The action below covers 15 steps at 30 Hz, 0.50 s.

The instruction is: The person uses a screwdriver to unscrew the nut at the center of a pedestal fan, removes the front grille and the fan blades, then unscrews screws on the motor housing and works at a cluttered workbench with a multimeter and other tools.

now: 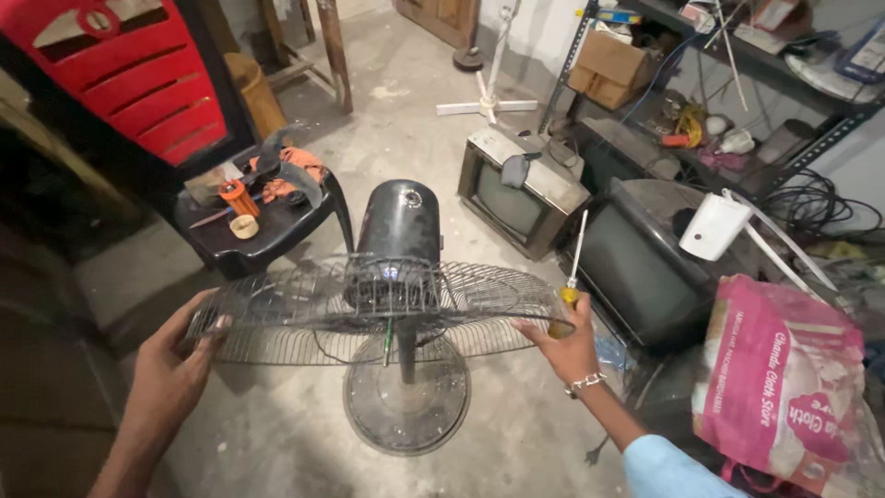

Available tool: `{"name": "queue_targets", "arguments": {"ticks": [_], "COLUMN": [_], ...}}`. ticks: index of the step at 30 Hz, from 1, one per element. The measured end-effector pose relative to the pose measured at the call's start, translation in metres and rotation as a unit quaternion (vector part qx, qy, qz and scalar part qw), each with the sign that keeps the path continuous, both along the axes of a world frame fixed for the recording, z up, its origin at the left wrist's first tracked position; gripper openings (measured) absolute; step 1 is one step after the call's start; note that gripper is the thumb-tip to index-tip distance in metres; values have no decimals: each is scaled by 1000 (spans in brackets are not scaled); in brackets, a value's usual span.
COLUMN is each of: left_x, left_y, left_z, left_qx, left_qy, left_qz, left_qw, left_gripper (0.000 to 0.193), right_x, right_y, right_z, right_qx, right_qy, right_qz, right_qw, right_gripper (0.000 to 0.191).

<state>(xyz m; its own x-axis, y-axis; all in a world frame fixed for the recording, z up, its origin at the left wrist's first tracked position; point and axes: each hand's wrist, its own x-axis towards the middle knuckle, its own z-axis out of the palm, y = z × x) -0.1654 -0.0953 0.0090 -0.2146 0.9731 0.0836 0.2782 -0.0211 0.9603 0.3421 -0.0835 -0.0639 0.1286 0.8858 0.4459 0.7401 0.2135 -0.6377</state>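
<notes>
From the head camera, both hands hold a round wire fan guard (pixel 369 309) level above a pedestal fan whose dark motor housing (pixel 399 226) rises behind it and whose round base (pixel 407 392) sits on the concrete floor (pixel 516 433) below. The left hand (pixel 180 355) curls its fingers over the guard's left rim in a closed grip. The right hand (pixel 564 346) pinches the right rim while also keeping a yellow-handled screwdriver (pixel 570 277) tucked against the palm, shaft pointing up. To handle the guard well, it seems wise to keep it flat and centred on the motor, with even pull from both sides so the thin wires do not bend, and to mind the screwdriver tip. Behind, a black plastic chair (pixel 267 226) carries fan blades and small parts; two old televisions (pixel 516 198) stand on the floor to the right, beside a pink plastic bag (pixel 784 378).
</notes>
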Motion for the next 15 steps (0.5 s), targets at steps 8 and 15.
{"name": "queue_targets", "arguments": {"ticks": [8,15], "left_x": [-5,6], "left_y": [4,4], "left_z": [-24,-13], "left_qx": [29,2], "left_qy": [142,103], "left_qz": [49,100], "left_qw": [988,990], "left_gripper": [27,29], "right_x": [-13,-14], "right_y": [17,11], "right_z": [-5,23], "right_qx": [-23,-27], "right_qy": [249,105], "right_qz": [-32,-60], "right_qw": [968,992], "right_gripper": [39,20]}}
